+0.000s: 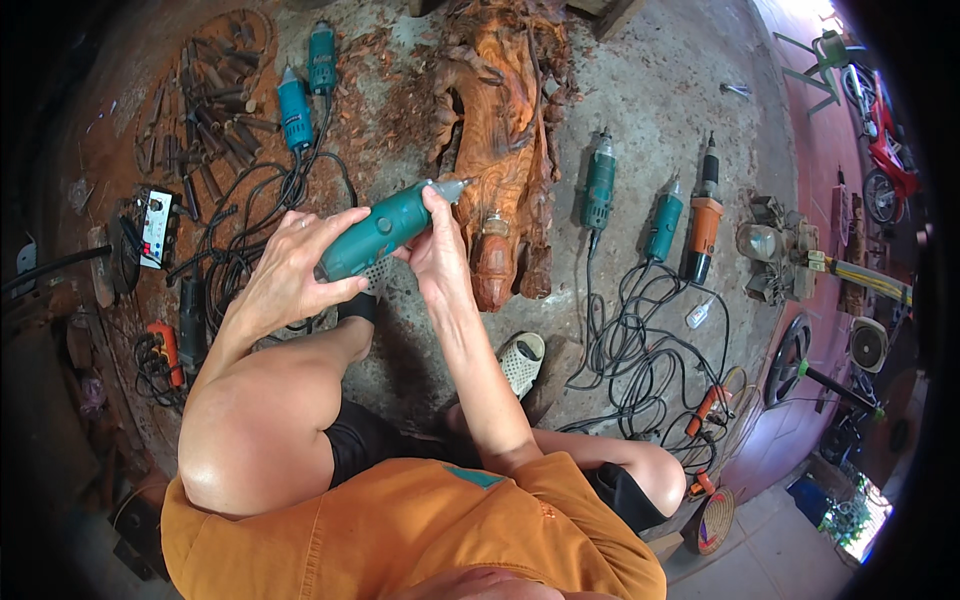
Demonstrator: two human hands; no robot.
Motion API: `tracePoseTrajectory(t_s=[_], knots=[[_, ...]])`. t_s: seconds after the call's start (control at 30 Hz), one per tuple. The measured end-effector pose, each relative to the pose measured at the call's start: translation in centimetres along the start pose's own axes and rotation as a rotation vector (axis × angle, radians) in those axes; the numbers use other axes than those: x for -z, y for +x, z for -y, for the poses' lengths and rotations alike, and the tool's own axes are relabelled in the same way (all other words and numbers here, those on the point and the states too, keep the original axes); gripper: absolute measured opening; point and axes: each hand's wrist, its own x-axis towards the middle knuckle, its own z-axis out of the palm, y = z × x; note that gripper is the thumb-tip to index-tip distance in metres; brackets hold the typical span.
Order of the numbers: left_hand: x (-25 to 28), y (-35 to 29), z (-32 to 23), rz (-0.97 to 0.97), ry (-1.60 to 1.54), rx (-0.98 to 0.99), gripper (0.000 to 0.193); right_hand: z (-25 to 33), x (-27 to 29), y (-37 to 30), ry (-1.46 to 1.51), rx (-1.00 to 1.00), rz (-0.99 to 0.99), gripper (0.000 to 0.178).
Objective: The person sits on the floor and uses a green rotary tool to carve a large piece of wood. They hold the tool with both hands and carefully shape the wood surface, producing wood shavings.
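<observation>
A teal die grinder [378, 232] is held up in front of me, tilted, its metal nose pointing up and right. My left hand [290, 268] is closed round its rear end, thumb below and fingers above. My right hand [440, 250] grips the front of the body near the nose, its thumb beside the collar. Just past the tip lies a carved reddish-brown wood sculpture [500, 150] on the concrete. From this view the tip overlaps the wood's edge; I cannot tell whether it touches.
Two teal grinders [295, 112] lie at the far left beside many chisels [225, 95] and wood shavings. On the right are teal grinders [600, 180], an orange grinder [704, 225] and tangled black cords [640, 350]. A power box [157, 230] stands left. A pale clog [521, 362] is near my legs.
</observation>
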Motion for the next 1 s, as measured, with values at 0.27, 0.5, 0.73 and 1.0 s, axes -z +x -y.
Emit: tracePoseTrajectory(t_s=[0.27, 0.5, 0.73, 1.0], knots=[[0.4, 0.5, -0.3, -0.01, -0.009, 0.013, 0.077, -0.1, -0.2, 0.5, 0.033, 0.005, 0.004, 0.046], [-0.2, 0.6, 0.5, -0.073, -0.015, -0.036, 0.076, -0.3, -0.1, 1.2, 0.032, 0.003, -0.019, 0.048], [0.4, 0.2, 0.1, -0.018, -0.001, -0.017, 0.075, -0.9, -0.1, 0.4, 0.033, 0.038, -0.006, 0.049], [0.7, -0.6, 0.2, 0.007, 0.023, -0.072, 0.075, -1.5, -0.6, -0.7, 0.08, 0.068, -0.016, 0.049]])
